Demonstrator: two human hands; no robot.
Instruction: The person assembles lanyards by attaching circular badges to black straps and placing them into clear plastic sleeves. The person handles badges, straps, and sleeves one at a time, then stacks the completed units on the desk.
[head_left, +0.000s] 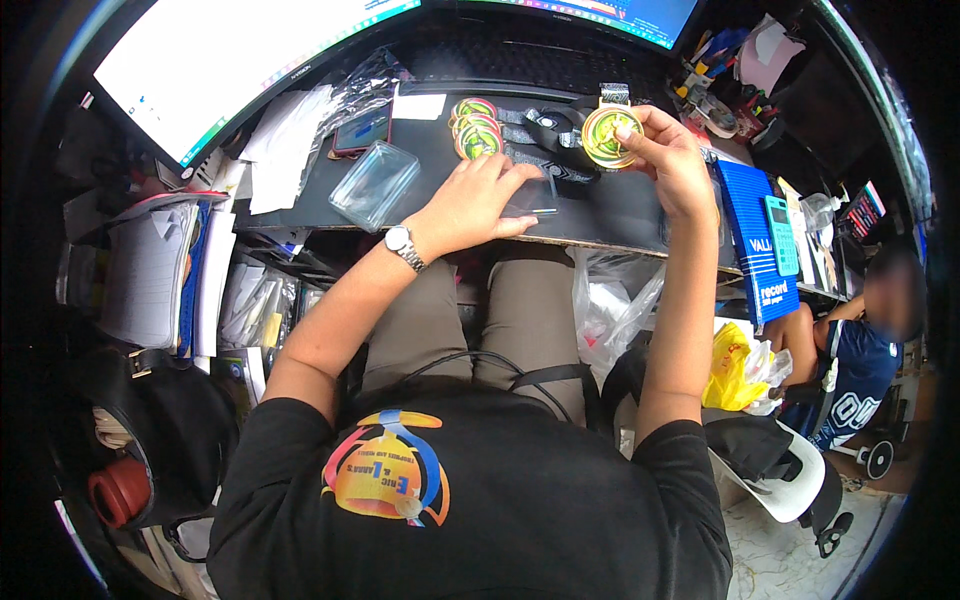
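Observation:
My right hand (668, 150) pinches a round gold medal (606, 140) with a green-and-yellow face between thumb and fingers, raised over the desk. A dark patterned ribbon is attached at its top. My left hand (472, 205), wearing a silver wristwatch (403, 247), lies low over the desk with fingers stretched out. Its fingertips are at the near edge of a bunch of similar medals (477, 132); whether they touch is unclear. Black patterned ribbons (552, 138) lie between the two hands. A clear flat plastic piece (541, 195) shows beside the left thumb. Left of that hand sits a clear plastic box (375, 187).
A keyboard (530, 66) and monitors stand behind. Papers (285, 140) and a phone (362, 133) lie left. A blue record book (752, 235) and teal calculator (781, 236) are right. Plastic bags (735, 370) hang near a seated person (860, 360). A black bag (150, 430) stands lower left.

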